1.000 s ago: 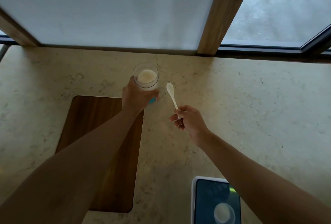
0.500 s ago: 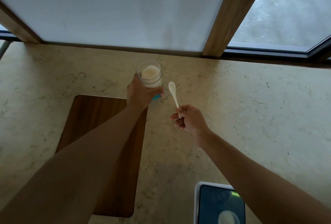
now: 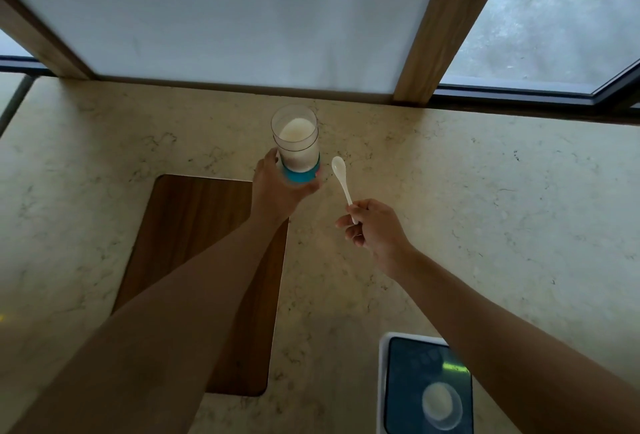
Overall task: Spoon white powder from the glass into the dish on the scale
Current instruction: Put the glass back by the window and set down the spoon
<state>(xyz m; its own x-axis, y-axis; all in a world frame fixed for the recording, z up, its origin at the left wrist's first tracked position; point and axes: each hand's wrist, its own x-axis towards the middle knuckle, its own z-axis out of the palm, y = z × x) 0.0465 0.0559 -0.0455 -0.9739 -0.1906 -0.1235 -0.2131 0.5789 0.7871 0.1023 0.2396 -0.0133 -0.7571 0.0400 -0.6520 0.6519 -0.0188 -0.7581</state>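
Cropping at the near edge cuts off part of the scale [image 3: 426, 385], and the right forearm hides its right side; a green glow on its dark top is too blurred to be read. The base of the glass [image 3: 296, 146] is partly covered by the fingers of the left hand [image 3: 275, 191], so whether it is touching the surface [image 3: 502, 208] cannot be told. The end of the spoon's handle is lost inside the right hand [image 3: 375, 229].

The glass is seen as a clear, straight-sided tumbler with a blue band around its lower part, held upright toward the far side of the surface, near the wall. It is gripped low down by the left hand, whose fingers are wrapped around the blue band. White powder [image 3: 298, 132] is seen filling it to well below the rim.

A small white spoon [image 3: 341, 179] is pinched by its handle in the closed right hand, its bowl pointed away and raised just right of the glass, apart from it. Whether anything is carried in the bowl cannot be made out.

On the scale, at the near right, a small clear dish [image 3: 442, 405] is seen holding a pale mound. A dark wooden board [image 3: 194, 225] is set flat at the left, under the left forearm.
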